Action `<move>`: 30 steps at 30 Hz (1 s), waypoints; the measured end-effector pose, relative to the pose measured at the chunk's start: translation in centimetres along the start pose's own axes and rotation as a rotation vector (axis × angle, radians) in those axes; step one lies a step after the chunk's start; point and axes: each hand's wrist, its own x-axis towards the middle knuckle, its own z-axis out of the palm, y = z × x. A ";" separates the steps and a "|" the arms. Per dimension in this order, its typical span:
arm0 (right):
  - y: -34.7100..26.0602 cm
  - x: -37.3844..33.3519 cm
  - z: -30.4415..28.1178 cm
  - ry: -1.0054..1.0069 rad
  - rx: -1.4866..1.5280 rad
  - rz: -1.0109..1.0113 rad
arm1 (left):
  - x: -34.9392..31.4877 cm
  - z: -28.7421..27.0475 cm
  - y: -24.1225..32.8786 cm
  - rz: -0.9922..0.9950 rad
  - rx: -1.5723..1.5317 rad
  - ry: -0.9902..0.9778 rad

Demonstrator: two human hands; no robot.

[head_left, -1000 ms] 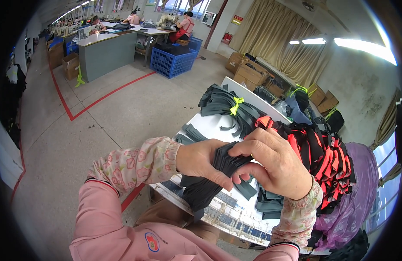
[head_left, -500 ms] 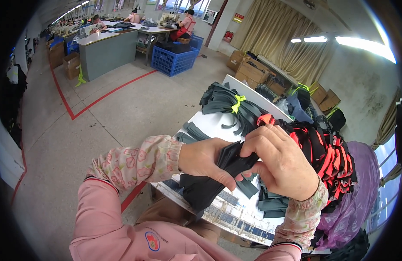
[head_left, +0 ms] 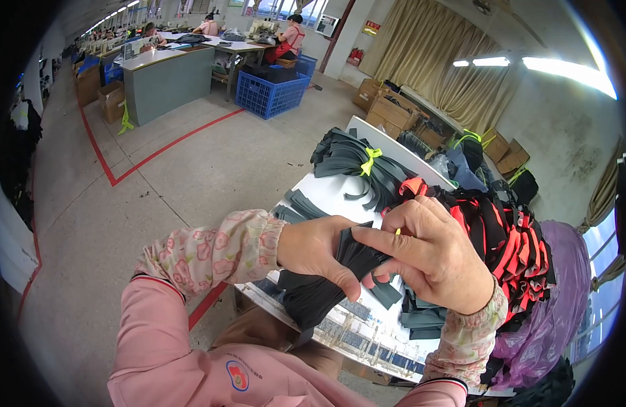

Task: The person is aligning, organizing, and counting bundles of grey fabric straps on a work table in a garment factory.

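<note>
Left grip [head_left: 316, 245]: mine is closed around the stack of black strips [head_left: 313, 293], thumb lying across its near side.
Right grip [head_left: 435, 256]: my fingers are bent at the stack's far end, forefinger touching its edge; I cannot tell whether they pinch a strip.
Stack's place: held above the table [head_left: 332, 195], in front of my body.
Stack's long axis: slanting, from near left below my left grip to far right between both grips.
Nearer hand: my left wraps the body of the stack; my right meets it from the right, at the far end only.
Far side of table: a bundle of grey strips [head_left: 338, 153] with a yellow-green tie [head_left: 371, 161].
Right of my right grip: a red-and-black pile [head_left: 513, 261].
</note>
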 end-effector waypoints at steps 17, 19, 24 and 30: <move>0.3 0.8 -0.9 -0.141 -0.023 0.002 | 0.6 0.7 1.1 -0.089 0.040 0.003; 0.2 0.8 -1.0 -0.147 -0.022 0.005 | 0.7 0.8 1.0 -0.083 0.049 0.002; -0.2 0.8 -1.5 -0.130 -0.048 -0.018 | 1.0 0.8 1.2 -0.056 0.091 -0.027; 0.1 0.4 -0.9 -0.123 0.074 0.017 | 1.2 1.4 2.1 -0.181 0.197 -0.025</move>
